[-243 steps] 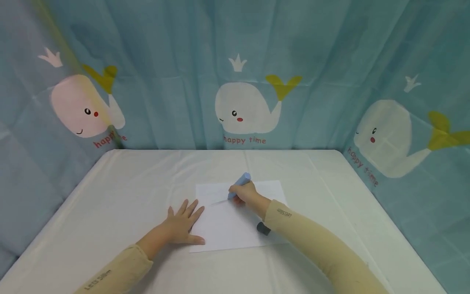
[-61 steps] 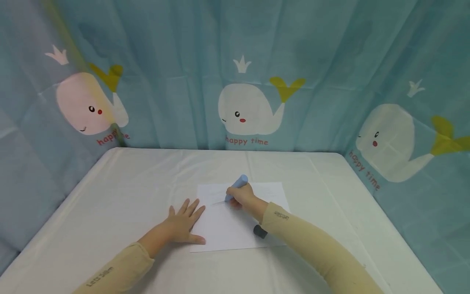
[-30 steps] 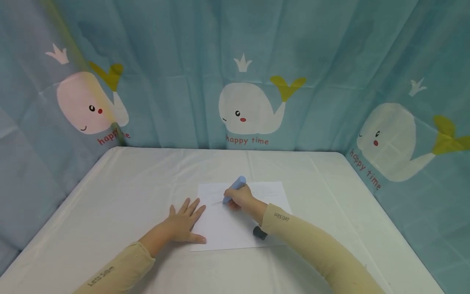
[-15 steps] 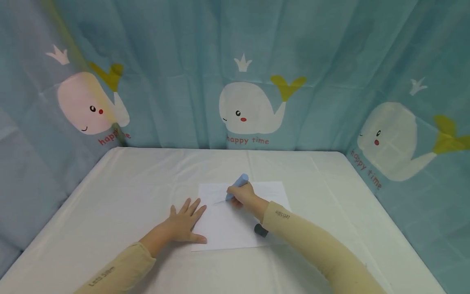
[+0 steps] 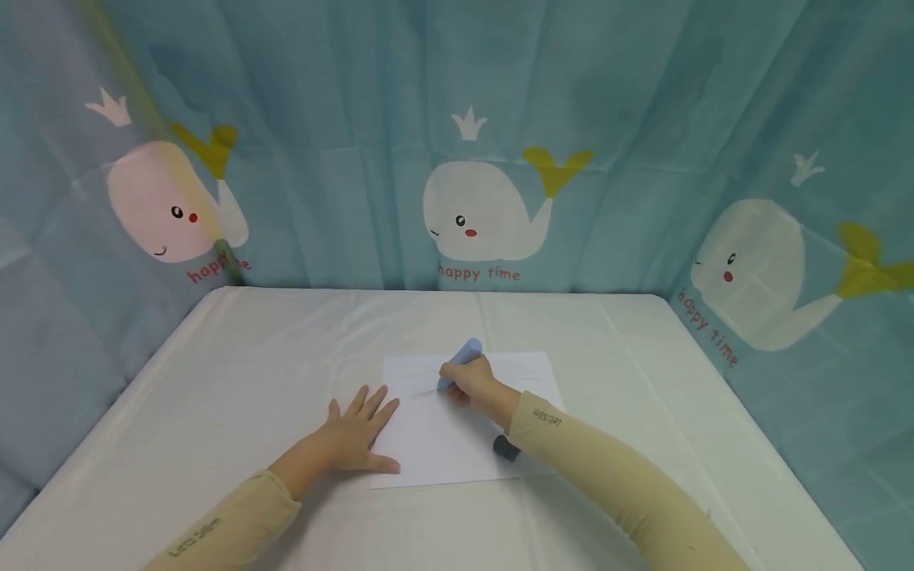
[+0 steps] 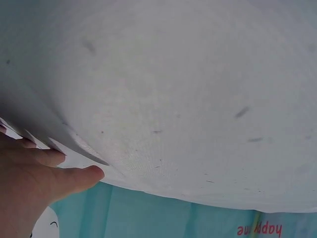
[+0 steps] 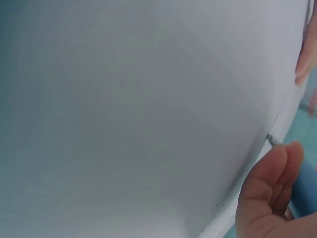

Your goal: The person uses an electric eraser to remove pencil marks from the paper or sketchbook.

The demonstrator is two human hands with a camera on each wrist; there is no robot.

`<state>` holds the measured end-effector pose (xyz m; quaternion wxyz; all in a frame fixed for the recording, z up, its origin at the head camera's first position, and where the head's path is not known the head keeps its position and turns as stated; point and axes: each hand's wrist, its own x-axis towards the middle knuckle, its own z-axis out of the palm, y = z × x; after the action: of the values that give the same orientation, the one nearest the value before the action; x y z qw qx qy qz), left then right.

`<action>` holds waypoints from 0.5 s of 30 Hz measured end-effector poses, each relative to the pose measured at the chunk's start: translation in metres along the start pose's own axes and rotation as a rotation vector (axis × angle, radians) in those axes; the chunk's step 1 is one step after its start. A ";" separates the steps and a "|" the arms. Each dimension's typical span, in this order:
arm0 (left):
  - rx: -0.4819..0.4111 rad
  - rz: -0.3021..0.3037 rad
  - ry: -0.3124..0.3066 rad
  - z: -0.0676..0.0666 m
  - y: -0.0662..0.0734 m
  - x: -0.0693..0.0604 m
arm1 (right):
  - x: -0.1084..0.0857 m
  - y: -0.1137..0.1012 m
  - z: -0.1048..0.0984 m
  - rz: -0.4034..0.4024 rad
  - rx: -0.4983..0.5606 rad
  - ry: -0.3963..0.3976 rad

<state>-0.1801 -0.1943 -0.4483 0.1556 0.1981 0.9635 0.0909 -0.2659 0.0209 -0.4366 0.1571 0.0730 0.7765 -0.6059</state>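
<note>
A sheet of white paper (image 5: 435,444) lies on the white-covered table. My left hand (image 5: 350,436) rests with fingers spread on the paper's left edge; its thumb and fingers also show in the left wrist view. My right hand (image 5: 470,379) pinches a thick light blue marker (image 5: 466,353) tilted over the upper middle of the sheet. Its tip meets the right end of a faint thin line (image 5: 423,393). In the right wrist view the fingertips (image 7: 277,161) close round the marker (image 7: 304,191), whose tip is dark. A short black cylinder, perhaps a cap (image 5: 506,449), lies beside my right sleeve.
The white cloth (image 5: 271,349) covers the table around the paper. A blue-green curtain (image 5: 343,214) with printed whales hangs behind and at both sides of the table. Faint pale marks (image 5: 524,377) show on the paper right of the hand.
The right hand and marker shift slightly back and forth along the short line, left around one second ago, then a little right. The left hand and black cylinder keep their places.
</note>
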 end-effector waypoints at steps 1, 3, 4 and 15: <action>-0.001 0.002 0.000 0.000 0.000 0.000 | 0.000 0.000 0.000 0.003 0.000 -0.004; -0.002 0.005 0.001 0.001 0.000 0.000 | -0.001 0.000 0.001 -0.001 -0.001 -0.016; -0.004 0.008 0.003 0.002 -0.001 0.001 | -0.001 0.000 0.001 -0.001 0.001 -0.023; -0.006 0.010 0.002 0.003 -0.002 0.003 | -0.001 0.000 0.004 -0.018 -0.029 -0.046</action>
<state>-0.1823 -0.1946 -0.4518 0.1546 0.2022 0.9624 0.0948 -0.2645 0.0174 -0.4370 0.1705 0.0497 0.7821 -0.5973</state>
